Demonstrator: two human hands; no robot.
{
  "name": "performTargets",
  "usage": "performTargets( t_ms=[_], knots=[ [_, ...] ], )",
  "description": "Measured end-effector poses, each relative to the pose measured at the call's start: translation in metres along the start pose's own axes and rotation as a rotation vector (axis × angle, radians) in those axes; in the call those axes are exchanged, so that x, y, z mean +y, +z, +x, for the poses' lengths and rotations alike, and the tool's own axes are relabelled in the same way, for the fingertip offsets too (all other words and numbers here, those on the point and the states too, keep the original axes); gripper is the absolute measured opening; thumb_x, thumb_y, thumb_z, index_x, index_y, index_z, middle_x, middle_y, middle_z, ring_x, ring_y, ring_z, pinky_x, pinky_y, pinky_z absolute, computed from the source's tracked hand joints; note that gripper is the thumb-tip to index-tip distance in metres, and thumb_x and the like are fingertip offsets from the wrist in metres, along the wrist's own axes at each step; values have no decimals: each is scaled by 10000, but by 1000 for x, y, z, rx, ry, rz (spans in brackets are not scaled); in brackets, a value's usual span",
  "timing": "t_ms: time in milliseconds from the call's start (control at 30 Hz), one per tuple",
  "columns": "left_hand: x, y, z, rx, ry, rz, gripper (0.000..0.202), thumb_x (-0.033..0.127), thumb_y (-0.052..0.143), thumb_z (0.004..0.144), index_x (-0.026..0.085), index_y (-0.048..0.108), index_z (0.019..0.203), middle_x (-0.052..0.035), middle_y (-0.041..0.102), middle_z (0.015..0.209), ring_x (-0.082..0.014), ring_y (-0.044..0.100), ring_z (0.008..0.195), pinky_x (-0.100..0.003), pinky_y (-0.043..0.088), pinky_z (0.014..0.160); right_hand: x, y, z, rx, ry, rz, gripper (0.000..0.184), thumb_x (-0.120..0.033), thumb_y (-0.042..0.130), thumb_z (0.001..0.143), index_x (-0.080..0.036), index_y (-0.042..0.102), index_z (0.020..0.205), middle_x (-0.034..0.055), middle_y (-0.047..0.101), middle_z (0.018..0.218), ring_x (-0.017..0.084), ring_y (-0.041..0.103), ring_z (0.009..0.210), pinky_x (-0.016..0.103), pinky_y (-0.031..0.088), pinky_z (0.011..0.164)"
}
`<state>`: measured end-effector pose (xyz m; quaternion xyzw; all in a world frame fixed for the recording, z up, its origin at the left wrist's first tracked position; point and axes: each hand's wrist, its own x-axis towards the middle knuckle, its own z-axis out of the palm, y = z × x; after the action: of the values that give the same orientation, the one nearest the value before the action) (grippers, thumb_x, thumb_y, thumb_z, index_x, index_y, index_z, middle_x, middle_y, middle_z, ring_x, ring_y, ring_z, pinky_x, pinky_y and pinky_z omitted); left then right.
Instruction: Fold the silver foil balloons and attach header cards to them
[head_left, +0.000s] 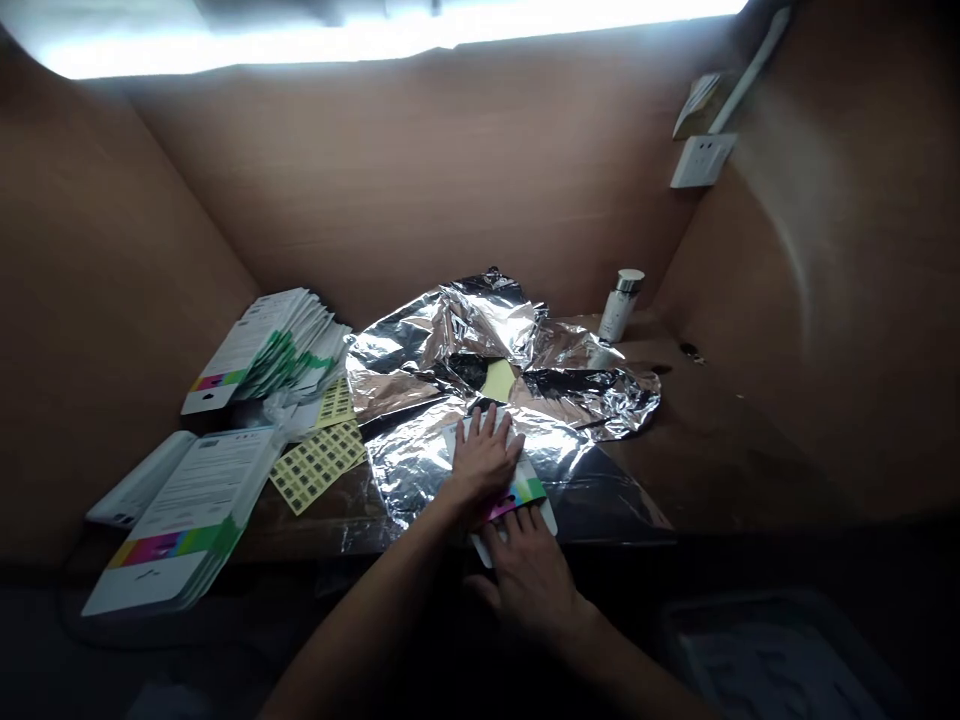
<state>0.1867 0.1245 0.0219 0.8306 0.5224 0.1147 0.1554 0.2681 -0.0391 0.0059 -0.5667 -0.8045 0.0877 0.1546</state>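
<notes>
A white packaging card (527, 490) with a rainbow stripe lies on crinkled silver foil sheets (480, 350) at the middle of the brown desk. My left hand (485, 458) lies flat on the card's upper part, fingers stretched out. My right hand (529, 570) rests on the card's near end, its fingers extended over the lower edge. A small yellow slip (498, 380) shows on the foil just beyond my left hand.
Two stacks of white cards with coloured stripes sit at left (262, 345) (187, 515). Yellow sticker sheets (319, 462) lie between them and the foil. A white bottle (619, 305) stands at back right. A wall socket (701, 160) is on the right partition. A tray (780, 650) sits low right.
</notes>
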Motion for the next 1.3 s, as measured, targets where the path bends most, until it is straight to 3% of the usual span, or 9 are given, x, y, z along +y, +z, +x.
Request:
performTargets(
  t_ms=[100, 200, 333, 533, 700, 767, 867, 1067, 1300],
  knots=[
    [0, 10, -3, 41, 24, 130, 741, 675, 290, 998, 260, 323, 1610, -73, 164, 1715, -349, 60, 1584, -616, -18, 1249, 6, -5, -34, 28, -96, 54, 724, -526, 634, 932, -153, 464, 1530, 214, 417, 1590, 391, 353, 1486, 532, 323, 1208],
    [-1, 10, -9, 130, 88, 99, 746, 658, 353, 994, 227, 344, 1602, -104, 204, 1704, -362, 95, 1578, -612, -48, 1247, 22, -26, -54, 106, -140, 153, 422, -331, 557, 997, -167, 617, 1380, 140, 582, 1476, 283, 458, 1439, 452, 348, 1223],
    [-1, 10, -11, 200, 160, -46, 682, 550, 483, 990, 211, 393, 1575, -110, 256, 1688, -353, 112, 1578, -592, -12, 1256, 55, -42, -38, 135, -174, 91, 667, -410, 646, 934, -111, 487, 1508, 189, 449, 1576, 348, 345, 1503, 569, 311, 1230],
    [-10, -4, -9, 61, 456, -388, 407, 392, 490, 1003, 212, 659, 1327, -132, 590, 1472, -307, 445, 1455, -568, 174, 1249, 86, -26, -6, 18, -304, -19, 630, -198, 610, 892, -157, 503, 1511, 147, 453, 1584, 302, 398, 1479, 496, 336, 1214],
    [-46, -34, -74, -75, 545, -371, 524, 575, 809, 753, 230, 727, 1139, -158, 587, 1469, -365, 431, 1457, -557, 334, 1196, 84, -30, -16, 13, -267, -3, 532, -281, 646, 918, -198, 583, 1440, 144, 489, 1560, 350, 407, 1467, 551, 344, 1185],
    [-61, -36, -102, -139, 515, -336, 626, 604, 865, 668, 217, 705, 1133, -164, 503, 1544, -386, 333, 1508, -581, 311, 1207, 80, -33, -19, 39, -214, 47, 360, -296, 637, 946, -230, 683, 1297, 124, 542, 1519, 348, 447, 1439, 584, 327, 1175],
    [-68, -29, -123, -64, 424, -360, 283, 488, 699, 895, 218, 711, 980, -132, 573, 1489, -339, 366, 1500, -569, 330, 1206, 72, -32, -15, 125, -65, 180, 182, -271, 568, 1001, -234, 745, 1022, 85, 675, 1362, 297, 541, 1349, 601, 274, 1180],
    [-50, -21, -113, 57, 179, -421, 332, 383, 572, 970, 209, 699, 718, -117, 692, 1254, -290, 652, 1192, -470, 531, 1031, 52, -26, 4, 255, 216, 187, 280, -327, 559, 1001, -200, 696, 793, 72, 695, 1016, 240, 617, 1020, 538, 292, 1144],
    [-51, -25, -104, 0, 194, -352, 386, 365, 625, 915, 204, 624, 565, -114, 639, 1191, -296, 611, 1135, -471, 540, 990, 49, -26, 8, 188, 268, 71, 286, -373, 568, 983, -220, 720, 795, 77, 650, 995, 262, 558, 1008, 549, 313, 1104]
  ],
)
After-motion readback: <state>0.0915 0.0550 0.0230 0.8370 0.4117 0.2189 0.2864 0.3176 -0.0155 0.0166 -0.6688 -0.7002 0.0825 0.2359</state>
